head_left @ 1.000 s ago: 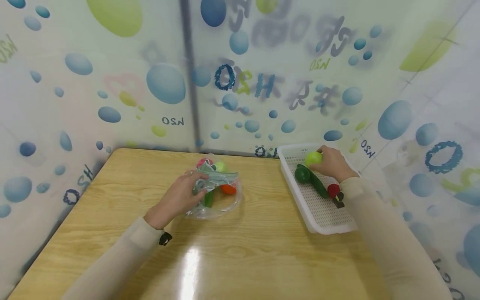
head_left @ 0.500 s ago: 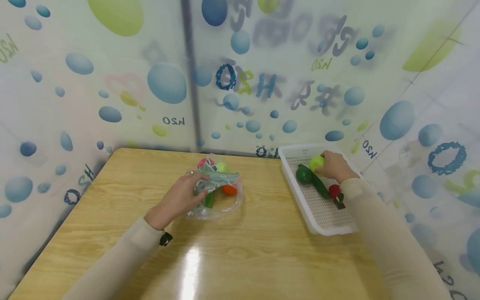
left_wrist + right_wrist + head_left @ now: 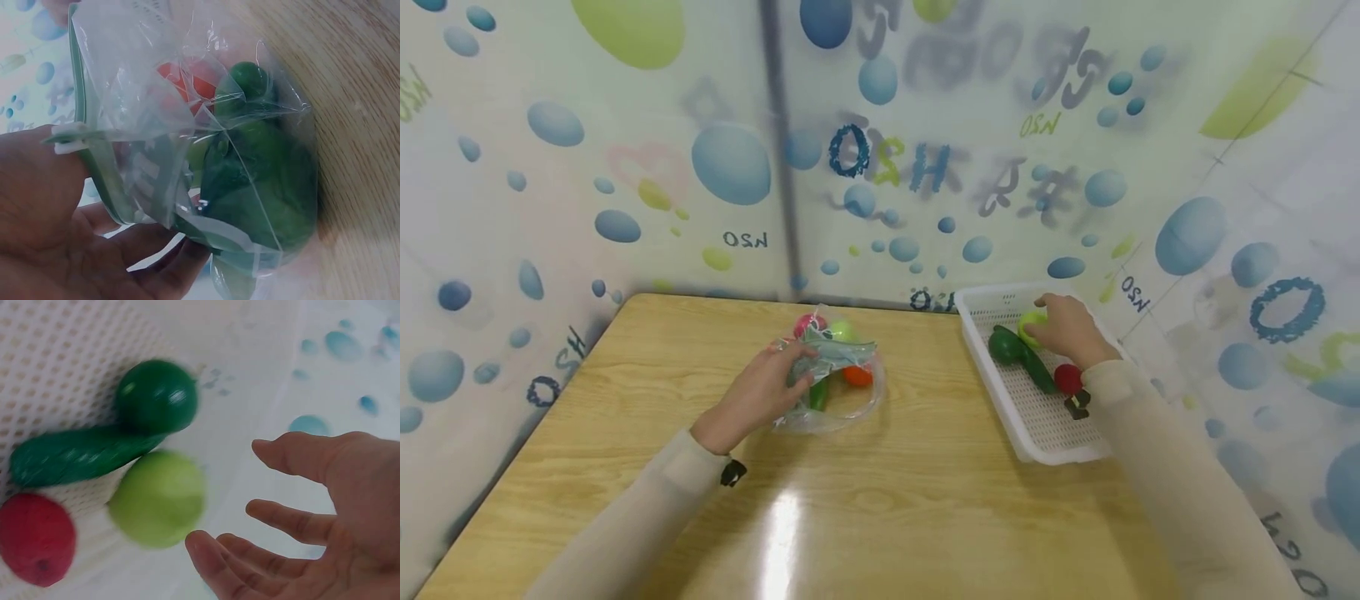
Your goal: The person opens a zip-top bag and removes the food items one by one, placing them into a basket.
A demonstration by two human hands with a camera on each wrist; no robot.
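Observation:
In the head view my left hand (image 3: 758, 390) holds a clear zip bag (image 3: 842, 354) by its greenish zip edge. Inside the bag (image 3: 140, 103), the left wrist view shows a large dark green item (image 3: 262, 181) and an orange-red one (image 3: 197, 81). My right hand (image 3: 1067, 328) is over the white basket (image 3: 1000, 408), its fingers spread and holding nothing. Just off its fingertips lies a light green round fruit (image 3: 159, 500). Against that fruit are a cucumber (image 3: 81, 456) and a dark green ball-shaped item (image 3: 156, 397); a red round fruit (image 3: 37, 537) sits close by.
The basket stands at the back right of the wooden table (image 3: 917, 500), near the patterned wall (image 3: 887, 233). A small black item (image 3: 1077, 405) shows by my right sleeve. Pink and light green round items (image 3: 842, 331) are at the bag's far side.
My right hand held the light green fruit and shifted it slightly rightward in the basket; now its fingers have let go. My left hand has stayed on the bag.

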